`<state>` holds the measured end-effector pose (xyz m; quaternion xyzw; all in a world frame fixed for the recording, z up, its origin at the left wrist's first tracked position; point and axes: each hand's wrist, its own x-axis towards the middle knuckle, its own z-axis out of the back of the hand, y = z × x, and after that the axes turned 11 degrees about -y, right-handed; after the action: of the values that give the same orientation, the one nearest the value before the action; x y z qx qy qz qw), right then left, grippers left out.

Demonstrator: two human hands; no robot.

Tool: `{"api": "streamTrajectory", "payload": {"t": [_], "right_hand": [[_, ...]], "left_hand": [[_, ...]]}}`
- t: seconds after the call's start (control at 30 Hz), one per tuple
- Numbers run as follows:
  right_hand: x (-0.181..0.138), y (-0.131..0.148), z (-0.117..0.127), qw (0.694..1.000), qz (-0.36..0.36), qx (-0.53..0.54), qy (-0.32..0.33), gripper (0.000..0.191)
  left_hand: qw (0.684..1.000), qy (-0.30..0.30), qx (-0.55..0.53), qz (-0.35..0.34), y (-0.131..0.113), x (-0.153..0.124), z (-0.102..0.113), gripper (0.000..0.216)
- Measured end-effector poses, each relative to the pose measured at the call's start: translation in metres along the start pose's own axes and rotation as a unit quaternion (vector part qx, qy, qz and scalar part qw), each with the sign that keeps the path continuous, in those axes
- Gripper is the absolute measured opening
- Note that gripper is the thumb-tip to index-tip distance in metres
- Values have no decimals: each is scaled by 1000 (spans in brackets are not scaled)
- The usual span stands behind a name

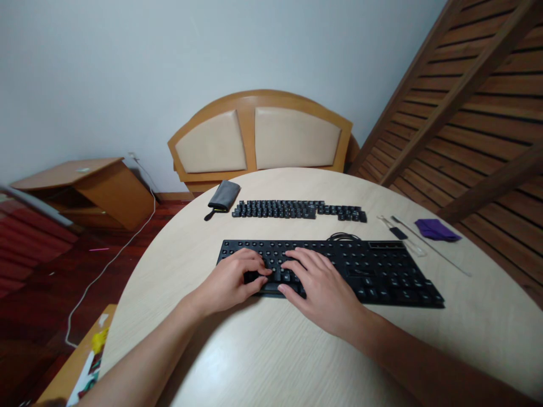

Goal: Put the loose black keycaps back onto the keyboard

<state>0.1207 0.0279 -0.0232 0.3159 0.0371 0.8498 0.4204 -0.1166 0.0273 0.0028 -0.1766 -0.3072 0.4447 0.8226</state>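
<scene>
A black keyboard (407, 271) lies on the round table in front of me. Many of its positions in the upper left and middle show small bare stems instead of keycaps, while some caps sit in the lower rows. My left hand (231, 280) rests over the left part, fingers curved, index fingertip on a key near the middle and thumb close beside it. My right hand (320, 288) is over the middle, fingers apart and tips touching the keys. Neither hand visibly lifts anything. Behind the keyboard, loose black keycaps (275, 209) stand in rows.
A grey pouch (224, 195) lies at the back left of the table (178, 243). To the right are a wire-ended tool (397, 232), a thin metal rod (432, 247) and a folded purple cloth (436, 229). A coiled cable (343, 236) sits behind the keyboard.
</scene>
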Motion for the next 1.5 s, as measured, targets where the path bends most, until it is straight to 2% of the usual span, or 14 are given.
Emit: {"api": "streamTrajectory", "payload": {"t": [0.37,0.9,1.17,1.33,1.5], "right_hand": [[0,-1,-2,1000,9,-3,-16,29],[0,-1,-1,1000,4,-8,-2,31],[0,0,-1,1000,5,-6,-2,31],[1,0,0,1000,8,-1,-5,30],[2,3,1,998,46,31,-20,25]], "left_hand": [[1000,-1,18,-21,0,-1,-2,17],[998,9,57,-25,-5,-1,-4,21],[1000,-2,21,16,-5,1,-2,7],[999,-4,18,26,-3,1,-4,6],[999,-10,9,37,0,1,-5,6]]}}
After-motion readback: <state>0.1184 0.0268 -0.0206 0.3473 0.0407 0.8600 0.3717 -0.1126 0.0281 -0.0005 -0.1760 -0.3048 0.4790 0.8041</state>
